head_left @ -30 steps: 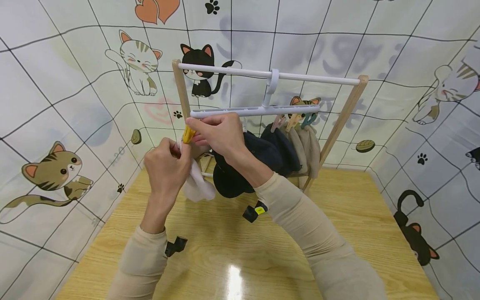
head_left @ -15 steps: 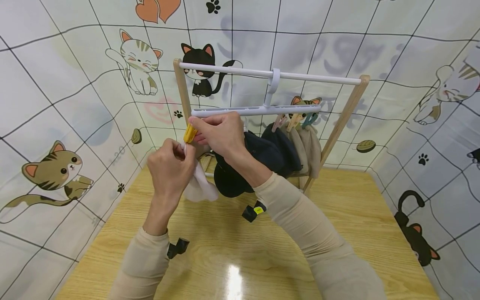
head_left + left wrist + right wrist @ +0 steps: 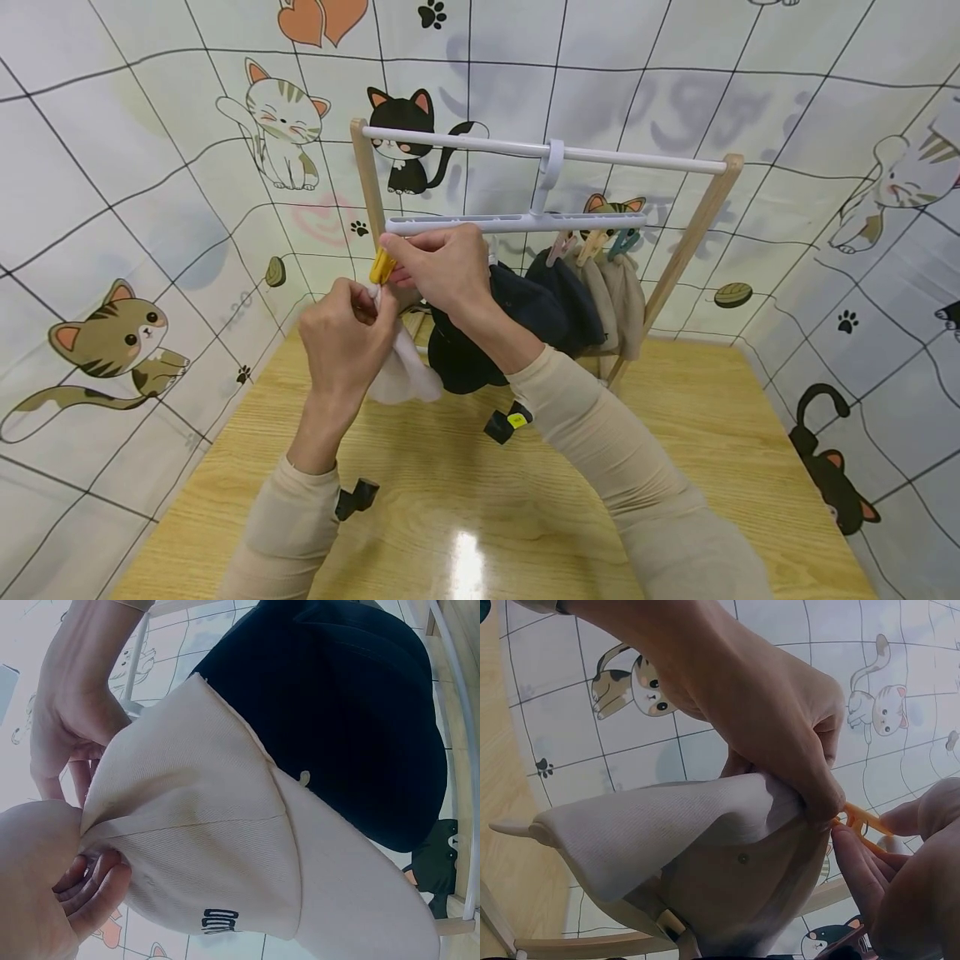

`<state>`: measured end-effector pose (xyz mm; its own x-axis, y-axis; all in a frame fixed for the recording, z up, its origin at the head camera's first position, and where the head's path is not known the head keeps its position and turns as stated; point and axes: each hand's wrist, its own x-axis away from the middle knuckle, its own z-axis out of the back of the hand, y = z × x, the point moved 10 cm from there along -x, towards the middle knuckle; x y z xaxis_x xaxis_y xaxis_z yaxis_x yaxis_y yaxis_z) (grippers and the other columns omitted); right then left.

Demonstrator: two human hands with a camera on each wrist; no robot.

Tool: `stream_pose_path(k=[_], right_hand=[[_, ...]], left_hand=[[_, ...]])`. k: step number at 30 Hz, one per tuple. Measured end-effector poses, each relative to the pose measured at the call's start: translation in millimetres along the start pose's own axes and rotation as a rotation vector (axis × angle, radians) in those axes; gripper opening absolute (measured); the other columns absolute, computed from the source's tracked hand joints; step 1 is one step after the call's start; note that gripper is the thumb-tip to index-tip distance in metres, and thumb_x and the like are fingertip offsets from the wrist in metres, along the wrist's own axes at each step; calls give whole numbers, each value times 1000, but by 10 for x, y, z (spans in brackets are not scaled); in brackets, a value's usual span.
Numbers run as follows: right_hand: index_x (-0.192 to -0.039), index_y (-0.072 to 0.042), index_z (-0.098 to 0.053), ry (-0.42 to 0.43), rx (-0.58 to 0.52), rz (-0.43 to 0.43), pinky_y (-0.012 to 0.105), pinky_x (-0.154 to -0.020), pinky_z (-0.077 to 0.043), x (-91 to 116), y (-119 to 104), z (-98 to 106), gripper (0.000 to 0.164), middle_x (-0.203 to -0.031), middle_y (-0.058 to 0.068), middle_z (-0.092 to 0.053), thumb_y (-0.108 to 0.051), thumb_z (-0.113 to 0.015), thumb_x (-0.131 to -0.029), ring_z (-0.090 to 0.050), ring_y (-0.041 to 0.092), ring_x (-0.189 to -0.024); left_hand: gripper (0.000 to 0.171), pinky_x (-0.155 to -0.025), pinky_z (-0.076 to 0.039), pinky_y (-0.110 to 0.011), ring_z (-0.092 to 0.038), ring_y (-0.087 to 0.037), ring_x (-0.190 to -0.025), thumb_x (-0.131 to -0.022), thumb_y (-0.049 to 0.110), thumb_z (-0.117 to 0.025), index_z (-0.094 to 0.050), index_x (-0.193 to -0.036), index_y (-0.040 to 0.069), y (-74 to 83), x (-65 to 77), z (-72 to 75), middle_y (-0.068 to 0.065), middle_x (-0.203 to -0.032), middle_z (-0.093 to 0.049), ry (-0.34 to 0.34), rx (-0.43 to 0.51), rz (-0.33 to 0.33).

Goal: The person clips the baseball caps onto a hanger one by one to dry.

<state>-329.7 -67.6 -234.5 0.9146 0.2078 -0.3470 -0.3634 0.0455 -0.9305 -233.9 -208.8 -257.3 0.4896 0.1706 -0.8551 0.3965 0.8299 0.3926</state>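
My left hand (image 3: 347, 337) pinches the gathered crown of a cream baseball cap (image 3: 187, 817), whose pale brim hangs below. Small dark lettering shows on this cap in the left wrist view. Just above, my right hand (image 3: 448, 275) pinches a yellow clothespin (image 3: 382, 265) under the left end of a white hanger bar (image 3: 480, 223). In the right wrist view the clothespin's handles lie between thumb and fingers, its tip against the cap's edge beside my left fingers. Whether its tip bites the cloth is hard to tell. A black cap (image 3: 345, 720) hangs beside the cream one.
The bar hooks onto a white rod (image 3: 465, 142) between wooden posts (image 3: 690, 246). To the right, pink, tan and teal clothespins (image 3: 624, 242) hold a dark blue cap (image 3: 566, 292) and a beige cap (image 3: 621, 304). The stand is on a wooden table (image 3: 450, 492) before a cat-print backdrop.
My left hand, with the cream cap, has shifted slightly right in the head view. The right hand keeps its pinch on the yellow clothespin and has barely moved.
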Motion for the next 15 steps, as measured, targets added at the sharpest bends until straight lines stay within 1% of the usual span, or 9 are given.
stream_pose_path(k=[9,12,15], right_hand=[[-108,1,-89,3,19,3,31,-69,-69,3,1,2,27,-101,17,-88,-26,-86,-103,-87,24,-77],[-107,1,-90,7,21,7,31,-69,-69,0,-1,7,27,-99,16,-88,-26,-87,-103,-87,24,-76],[-107,1,-90,8,26,16,31,-68,-69,-2,-6,11,27,-99,16,-88,-25,-87,-102,-87,24,-76]], left_hand=[[30,-54,-45,-36,-65,-34,-53,-103,18,-74,-67,-82,-2,27,10,-7,-19,-67,-72,3,8,-28],[28,-54,-47,-34,-69,-32,-54,-102,17,-75,-68,-84,-3,38,16,-19,-19,-68,-73,-1,26,-41],[26,-55,-50,-31,-72,-31,-56,-101,15,-75,-69,-85,-4,33,24,-33,-19,-70,-75,-9,51,-39]])
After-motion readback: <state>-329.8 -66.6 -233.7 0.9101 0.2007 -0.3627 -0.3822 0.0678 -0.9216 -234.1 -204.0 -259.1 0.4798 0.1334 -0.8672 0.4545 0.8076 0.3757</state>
